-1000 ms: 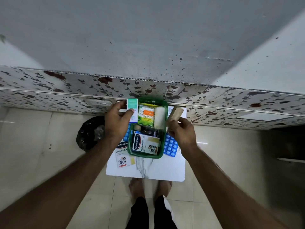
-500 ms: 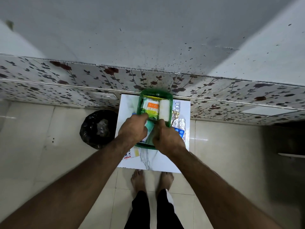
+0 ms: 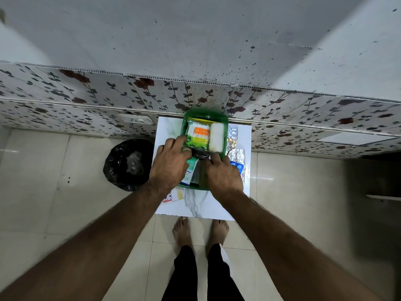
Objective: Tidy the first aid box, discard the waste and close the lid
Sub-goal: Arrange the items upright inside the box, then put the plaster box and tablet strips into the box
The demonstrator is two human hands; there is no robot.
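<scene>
A grey wall (image 3: pixel 195 35), speckled with dark spots, is seen above a floral-patterned panel (image 3: pixel 86 92). Pale glossy floor tiles (image 3: pixel 39 192) are lit softly, and a small white marbled table (image 3: pixel 201 207) is set against the panel.

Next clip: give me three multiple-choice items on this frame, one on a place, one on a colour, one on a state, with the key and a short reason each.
1. Where is the black bin bag?
A. On the table
B. On the floor, left of the table
C. Behind the person

2. What colour is the first aid box?
A. Green
B. Red
C. White

3. What state is the box in?
A. Lid shut
B. Open, both hands in it
C. Open, untouched

Key: 1 B, the bag sits on the tiles beside the white table. 2 A, its rim is green. 3 B, the swab pack shows inside, and the left hand and right hand reach in.
</scene>
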